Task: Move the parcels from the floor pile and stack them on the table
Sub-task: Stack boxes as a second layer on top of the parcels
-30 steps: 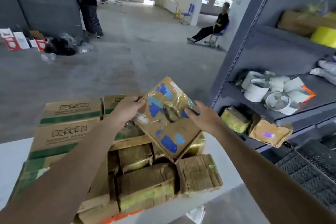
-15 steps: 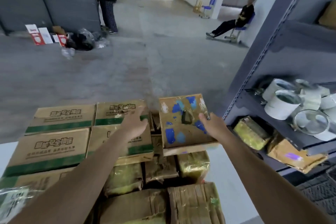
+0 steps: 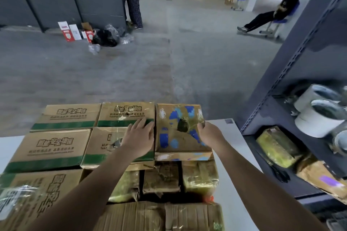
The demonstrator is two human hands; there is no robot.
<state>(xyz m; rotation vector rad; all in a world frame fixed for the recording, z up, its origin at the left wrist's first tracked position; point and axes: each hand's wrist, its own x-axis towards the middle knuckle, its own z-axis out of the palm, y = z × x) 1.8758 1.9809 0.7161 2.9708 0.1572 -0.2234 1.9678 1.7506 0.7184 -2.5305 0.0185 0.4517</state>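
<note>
Blue-splotched parcel (image 3: 178, 129), tilted before, now flat just right of green-striped box (image 3: 101, 148). Left hand (image 3: 139, 139) released, fingers spread; right hand (image 3: 208, 134) pinches parcel edge. Placement nearly done.

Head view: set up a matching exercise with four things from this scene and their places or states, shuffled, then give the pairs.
Things
1. blue-blotched parcel
2. left hand
3. right hand
4. white rolls

Places or states
A. on the grey shelf
B. flat on the green-striped cartons
C. holding the parcel's right edge
D. top layer, right of those cartons

Pairs: 1-D, 2-B, 3-C, 4-A
</note>
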